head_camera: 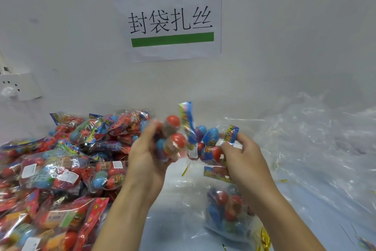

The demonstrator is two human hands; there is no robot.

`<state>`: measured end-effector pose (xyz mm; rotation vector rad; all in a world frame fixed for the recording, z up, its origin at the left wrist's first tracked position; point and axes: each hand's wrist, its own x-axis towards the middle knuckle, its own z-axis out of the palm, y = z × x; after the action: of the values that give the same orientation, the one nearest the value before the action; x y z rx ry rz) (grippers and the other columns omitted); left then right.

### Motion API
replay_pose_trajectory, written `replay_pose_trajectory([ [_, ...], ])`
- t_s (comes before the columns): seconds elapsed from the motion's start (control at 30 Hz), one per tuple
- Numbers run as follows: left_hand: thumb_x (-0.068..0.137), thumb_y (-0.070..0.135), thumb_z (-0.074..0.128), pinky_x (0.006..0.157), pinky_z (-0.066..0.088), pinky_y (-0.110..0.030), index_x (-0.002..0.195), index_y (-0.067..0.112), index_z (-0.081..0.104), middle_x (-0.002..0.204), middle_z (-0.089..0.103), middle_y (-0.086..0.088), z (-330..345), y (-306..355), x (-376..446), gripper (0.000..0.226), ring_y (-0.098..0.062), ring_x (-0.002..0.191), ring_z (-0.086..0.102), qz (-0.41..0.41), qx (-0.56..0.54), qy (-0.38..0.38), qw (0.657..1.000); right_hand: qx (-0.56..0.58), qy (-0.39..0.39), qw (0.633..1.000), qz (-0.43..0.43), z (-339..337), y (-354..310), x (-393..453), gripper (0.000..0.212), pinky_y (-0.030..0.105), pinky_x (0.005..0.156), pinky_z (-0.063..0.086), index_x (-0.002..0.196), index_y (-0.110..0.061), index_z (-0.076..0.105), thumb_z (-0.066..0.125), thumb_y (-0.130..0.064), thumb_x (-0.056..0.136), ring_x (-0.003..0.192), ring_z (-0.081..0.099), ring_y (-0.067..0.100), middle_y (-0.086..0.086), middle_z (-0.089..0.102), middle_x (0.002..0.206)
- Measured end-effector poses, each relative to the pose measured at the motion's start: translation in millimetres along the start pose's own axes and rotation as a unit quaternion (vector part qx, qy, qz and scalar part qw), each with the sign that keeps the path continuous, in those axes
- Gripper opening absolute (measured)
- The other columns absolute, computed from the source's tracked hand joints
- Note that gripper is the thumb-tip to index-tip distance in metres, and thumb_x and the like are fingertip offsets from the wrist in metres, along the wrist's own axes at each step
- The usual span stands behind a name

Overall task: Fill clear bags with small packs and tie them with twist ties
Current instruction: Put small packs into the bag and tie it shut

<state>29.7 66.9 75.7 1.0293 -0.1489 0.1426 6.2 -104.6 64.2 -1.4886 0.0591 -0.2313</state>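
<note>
My left hand [145,154] grips a small pack [173,138] of red and blue eggs, held up over the table. My right hand [242,159] pinches another small pack [209,145] by its printed header, right beside the first. Both packs hang in the air at the middle of the view. Below my right forearm lies a filled clear bag [225,212] with red and blue eggs inside. Gold twist ties [263,238] lie at its lower right. A big heap of small packs [57,169] covers the left side of the table.
A loose mass of empty clear bags [317,145] fills the right side of the table. The white wall behind carries a paper sign [171,16] and a power socket [18,86] at the left. A single gold tie [185,169] hangs below the held packs.
</note>
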Motion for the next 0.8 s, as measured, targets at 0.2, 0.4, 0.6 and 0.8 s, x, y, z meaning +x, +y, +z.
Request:
replay_pose_trajectory([
  [0.2,0.085,0.041,0.065,0.059,0.056,-0.026,0.084,0.015,0.068,0.080,0.073,-0.007,22.6,-18.2,-5.6,0.026,-0.016,0.071,0.070,0.096,0.137,-0.010,0.986,-0.035,-0.056,0.996,-0.066,6.4,-8.6,-8.8,0.030,0.045,0.073,0.064,0.104,-0.035,0.070,0.048,-0.014,0.103,0.079,0.075,0.019,0.004,0.076,0.077],
  [0.4,0.076,0.050,0.064,0.053,0.053,-0.025,0.094,0.017,0.053,0.069,0.067,0.004,23.0,-17.2,-5.9,0.039,-0.011,0.061,0.064,0.071,0.140,-0.010,0.987,0.009,-0.091,0.994,-0.053,-0.5,-11.7,-6.9,0.020,0.037,0.069,0.057,0.100,-0.018,0.069,0.052,-0.029,0.097,0.080,0.064,0.025,0.026,0.068,0.095],
  [0.6,0.092,0.028,0.067,0.057,0.053,-0.023,0.100,0.025,0.048,0.077,0.067,0.011,34.6,-25.7,-15.7,0.020,-0.005,0.064,0.065,0.193,0.268,0.013,0.944,0.111,-0.139,0.983,-0.046,5.2,-10.3,-10.9,0.061,0.033,0.075,0.063,0.120,-0.035,0.064,0.069,-0.074,0.073,0.094,0.076,0.019,-0.002,0.079,0.102],
  [0.8,0.091,0.027,0.067,0.072,0.058,-0.033,0.109,0.021,0.061,0.087,0.074,0.002,43.9,-23.5,-19.8,0.019,-0.015,0.081,0.071,0.126,0.264,-0.017,0.956,0.008,0.069,0.990,-0.120,9.5,-6.6,-4.9,0.026,0.045,0.079,0.062,0.098,-0.021,0.069,0.071,-0.044,0.088,0.078,0.075,0.015,-0.002,0.076,0.083],
])
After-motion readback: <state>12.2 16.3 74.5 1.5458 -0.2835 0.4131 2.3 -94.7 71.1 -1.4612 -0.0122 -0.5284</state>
